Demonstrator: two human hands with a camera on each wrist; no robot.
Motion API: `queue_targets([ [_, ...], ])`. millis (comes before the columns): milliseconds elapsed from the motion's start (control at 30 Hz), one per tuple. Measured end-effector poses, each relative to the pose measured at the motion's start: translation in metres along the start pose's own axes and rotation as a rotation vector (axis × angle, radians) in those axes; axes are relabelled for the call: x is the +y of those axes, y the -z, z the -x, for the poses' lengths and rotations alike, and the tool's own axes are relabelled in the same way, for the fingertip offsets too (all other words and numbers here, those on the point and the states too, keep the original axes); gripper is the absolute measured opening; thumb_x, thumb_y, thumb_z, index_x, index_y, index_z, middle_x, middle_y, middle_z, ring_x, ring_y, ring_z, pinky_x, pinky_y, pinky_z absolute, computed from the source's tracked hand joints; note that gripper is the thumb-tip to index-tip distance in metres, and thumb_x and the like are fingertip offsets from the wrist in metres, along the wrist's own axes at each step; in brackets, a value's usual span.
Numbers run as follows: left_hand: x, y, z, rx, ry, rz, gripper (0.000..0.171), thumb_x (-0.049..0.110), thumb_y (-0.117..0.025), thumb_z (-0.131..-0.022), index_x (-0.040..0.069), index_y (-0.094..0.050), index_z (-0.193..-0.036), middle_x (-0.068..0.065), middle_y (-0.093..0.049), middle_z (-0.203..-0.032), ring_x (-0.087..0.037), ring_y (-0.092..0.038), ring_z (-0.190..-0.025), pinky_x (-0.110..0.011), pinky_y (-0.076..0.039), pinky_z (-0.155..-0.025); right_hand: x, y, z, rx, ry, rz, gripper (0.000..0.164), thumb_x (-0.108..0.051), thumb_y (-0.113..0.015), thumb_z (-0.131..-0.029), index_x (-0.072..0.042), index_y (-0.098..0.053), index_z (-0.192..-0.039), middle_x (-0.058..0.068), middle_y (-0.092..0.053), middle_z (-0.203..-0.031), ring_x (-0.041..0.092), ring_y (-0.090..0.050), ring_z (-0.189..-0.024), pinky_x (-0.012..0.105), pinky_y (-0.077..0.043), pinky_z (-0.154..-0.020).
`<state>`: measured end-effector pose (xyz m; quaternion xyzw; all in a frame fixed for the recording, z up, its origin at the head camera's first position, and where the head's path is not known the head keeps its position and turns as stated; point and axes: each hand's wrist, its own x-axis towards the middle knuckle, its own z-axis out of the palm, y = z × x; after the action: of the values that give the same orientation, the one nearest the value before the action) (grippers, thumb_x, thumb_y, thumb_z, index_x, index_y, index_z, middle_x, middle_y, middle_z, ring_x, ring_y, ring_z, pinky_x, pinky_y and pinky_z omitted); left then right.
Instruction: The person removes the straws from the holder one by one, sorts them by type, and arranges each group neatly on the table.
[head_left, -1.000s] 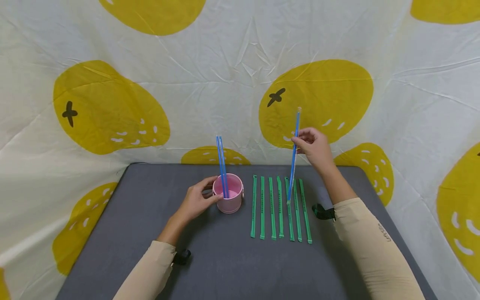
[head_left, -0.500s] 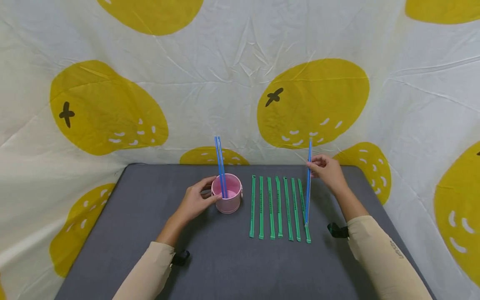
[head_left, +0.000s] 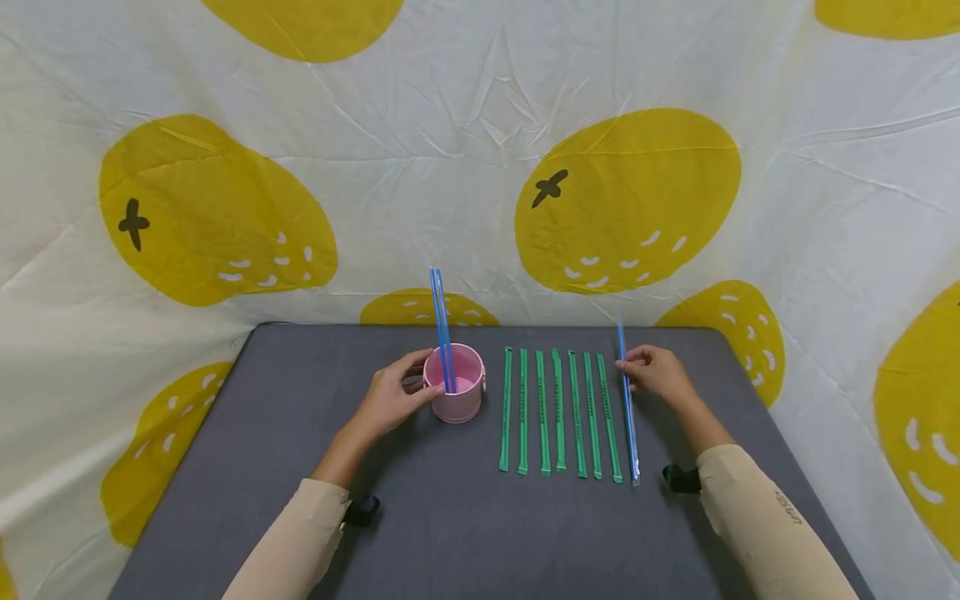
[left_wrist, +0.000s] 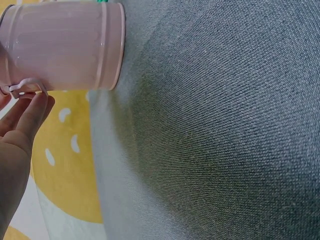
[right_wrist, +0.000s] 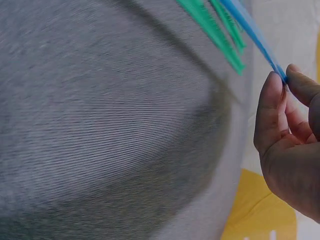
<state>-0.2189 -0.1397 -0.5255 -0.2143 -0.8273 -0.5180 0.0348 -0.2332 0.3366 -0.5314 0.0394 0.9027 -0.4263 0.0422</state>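
In the head view my left hand (head_left: 392,393) holds a small pink bucket (head_left: 457,409) by its left side, thumb at the near rim. Two blue straws (head_left: 441,312) stand in the bucket, leaning a little left. My right hand (head_left: 660,371) pinches another blue straw (head_left: 630,421), wrapped in clear film, near its upper part. That straw slants, its lower end near the table, just right of a row of several green paper-wrapped straws (head_left: 559,417). The right wrist view shows thumb and fingertips meeting on the blue straw (right_wrist: 255,37).
A dark grey table (head_left: 465,533) carries everything. Behind it hangs a pale cloth (head_left: 420,208) with yellow fruit prints. The green row lies between the bucket and my right hand. A black wrist strap (head_left: 680,479) sits at the right sleeve.
My right hand has moved right and down with the blue straw, from over the green row to its right side. My left hand and the bucket have stayed in place.
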Motion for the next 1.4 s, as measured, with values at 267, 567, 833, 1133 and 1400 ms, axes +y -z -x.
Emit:
queue_targets([
  [267, 0.000, 0.001, 0.000, 0.017, -0.020, -0.007, 0.065, 0.016, -0.088, -0.084, 0.007, -0.060, -0.142, -0.017, -0.070, -0.130, -0.039, -0.069, -0.118, -0.046, -0.060, -0.096, 0.011, -0.010, -0.002, 0.002, -0.056, -0.024, 0.035, -0.021, -0.072, -0.099, 0.008, -0.060, -0.115, 0.013, -0.067, -0.089, 0.012, -0.067, -0.065, 0.026, -0.063, -0.060],
  [567, 0.000, 0.001, 0.000, 0.008, -0.003, -0.008, 0.066, 0.018, -0.088, -0.084, 0.010, -0.060, -0.143, -0.016, -0.070, -0.130, -0.037, -0.069, -0.119, -0.045, -0.060, -0.097, 0.012, -0.020, 0.000, 0.032, -0.068, 0.023, 0.032, -0.018, -0.074, -0.097, 0.008, -0.061, -0.111, 0.016, -0.071, -0.087, 0.013, -0.066, -0.067, 0.027, -0.063, -0.059],
  [833, 0.000, 0.000, 0.001, 0.009, 0.002, 0.000, 0.066, 0.014, -0.087, -0.084, 0.009, -0.060, -0.143, -0.017, -0.069, -0.131, -0.039, -0.068, -0.120, -0.048, -0.060, -0.097, 0.011, -0.024, 0.002, 0.026, -0.067, 0.084, 0.030, -0.019, -0.072, -0.098, 0.007, -0.062, -0.110, 0.017, -0.070, -0.090, 0.017, -0.067, -0.070, 0.030, -0.064, -0.061],
  [1133, 0.000, 0.000, 0.001, 0.003, 0.014, -0.005, 0.065, 0.016, -0.087, -0.085, 0.010, -0.059, -0.143, -0.015, -0.069, -0.132, -0.038, -0.068, -0.121, -0.046, -0.059, -0.097, 0.011, -0.026, 0.002, 0.020, -0.054, 0.118, 0.028, -0.018, -0.072, -0.098, 0.007, -0.061, -0.107, 0.015, -0.070, -0.086, 0.016, -0.068, -0.068, 0.029, -0.064, -0.060],
  [1400, -0.001, -0.001, 0.000, 0.008, 0.012, -0.001, 0.065, 0.018, -0.087, -0.085, 0.011, -0.059, -0.143, -0.015, -0.069, -0.131, -0.036, -0.068, -0.120, -0.046, -0.060, -0.097, 0.013, -0.022, 0.001, 0.013, -0.052, 0.104, 0.024, -0.013, -0.070, -0.099, 0.008, -0.064, -0.109, 0.020, -0.073, -0.092, 0.016, -0.069, -0.070, 0.031, -0.064, -0.061],
])
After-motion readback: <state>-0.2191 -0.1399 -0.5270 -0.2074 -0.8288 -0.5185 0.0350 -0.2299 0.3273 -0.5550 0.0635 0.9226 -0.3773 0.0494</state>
